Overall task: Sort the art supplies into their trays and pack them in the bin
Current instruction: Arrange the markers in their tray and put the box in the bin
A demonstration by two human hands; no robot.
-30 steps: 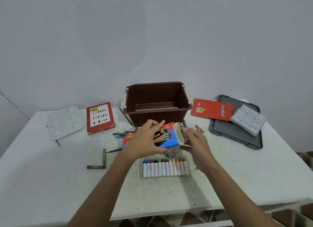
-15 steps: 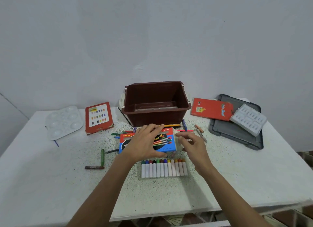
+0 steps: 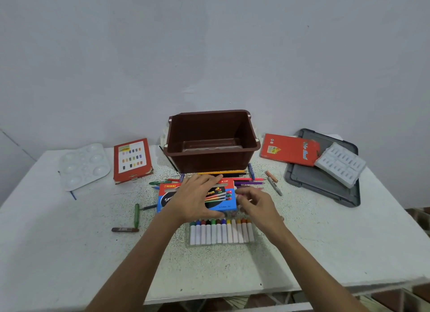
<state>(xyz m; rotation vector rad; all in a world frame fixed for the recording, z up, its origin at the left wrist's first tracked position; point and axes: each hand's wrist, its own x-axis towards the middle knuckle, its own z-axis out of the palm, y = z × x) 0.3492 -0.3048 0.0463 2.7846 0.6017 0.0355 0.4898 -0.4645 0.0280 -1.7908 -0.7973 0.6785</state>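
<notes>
A blue and red crayon box (image 3: 172, 195) lies flat on the white table (image 3: 69, 253), just in front of the brown bin (image 3: 254, 146). My left hand (image 3: 197, 198) covers the box's middle and grips it, fingers at its far edge and thumb at its near edge. At the box's right end is my right hand (image 3: 257, 204), fingers curled and blurred; whether they pinch the flap is unclear. A clear tray of oil pastels (image 3: 221, 233) lies just below both hands. Loose pencils (image 3: 221, 173) lie between bin and box.
A clear tray (image 3: 211, 146) lies in the bin. To the left are a red box (image 3: 132, 160) and a white palette (image 3: 83, 165). On the right a red box (image 3: 289, 152) and a white moulded tray (image 3: 339, 163) rest on a grey lid (image 3: 325, 186). A green crayon (image 3: 136, 215) and a brown crayon (image 3: 125, 229) lie at front left.
The crayon box was tilted up between both hands; it now lies flat on the table under my left hand. My right hand stays at its right end.
</notes>
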